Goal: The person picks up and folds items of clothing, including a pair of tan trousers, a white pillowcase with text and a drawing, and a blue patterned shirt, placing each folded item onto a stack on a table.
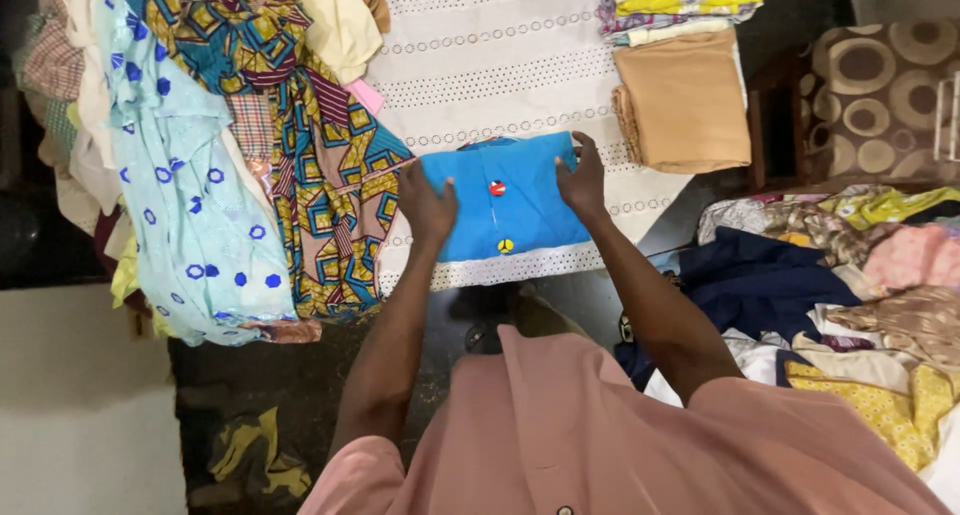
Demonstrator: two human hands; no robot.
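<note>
A loose pink short-sleeved shirt (600, 445) with a small front button.

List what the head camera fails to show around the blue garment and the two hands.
- Blue garment: its side edges lie under the left hand and right hand; how many layers are folded cannot be told.
- Two round badges: too small to make out.
- Folded tan cloth and the stack behind it: cut off by the top edge.

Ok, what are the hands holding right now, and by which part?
Both hold the folded blue garment: left hand on its left edge, right hand at its upper right edge.
</note>
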